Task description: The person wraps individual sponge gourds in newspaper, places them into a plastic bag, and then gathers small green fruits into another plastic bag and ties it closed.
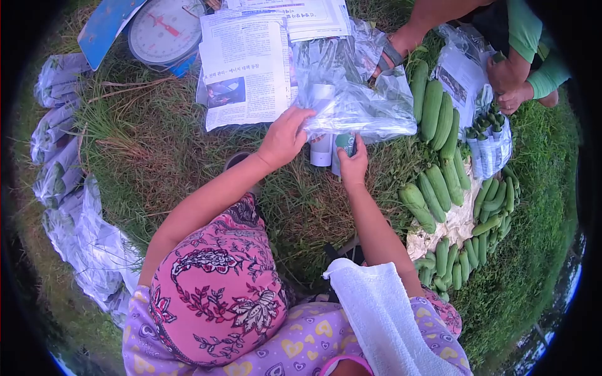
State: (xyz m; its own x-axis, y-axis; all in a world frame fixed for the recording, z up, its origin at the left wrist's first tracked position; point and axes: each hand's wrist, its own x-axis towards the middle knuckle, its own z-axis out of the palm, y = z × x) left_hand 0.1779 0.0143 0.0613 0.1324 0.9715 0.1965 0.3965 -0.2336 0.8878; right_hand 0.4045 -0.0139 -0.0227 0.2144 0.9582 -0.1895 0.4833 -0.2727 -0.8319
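My left hand [287, 138] is closed on the edge of a clear plastic bag [370, 116], which spreads out over the grass in front of me. My right hand [353, 160], fingers closed, holds a small item with a green label [342, 144] just below the bag's edge. Beside it, to the left, is a white cylinder [321, 151], partly covered by the bag. Sheets of newspaper [248, 72] lie just beyond my left hand.
Green cucumber-like vegetables [439, 119] lie in rows at right, some on brown paper [454, 219]. Another person's hands [511, 84] are by bagged vegetables [489, 141]. A dial scale [166, 30] stands at top left. Filled bags [94, 232] line the left. A white towel [376, 313] hangs before me.
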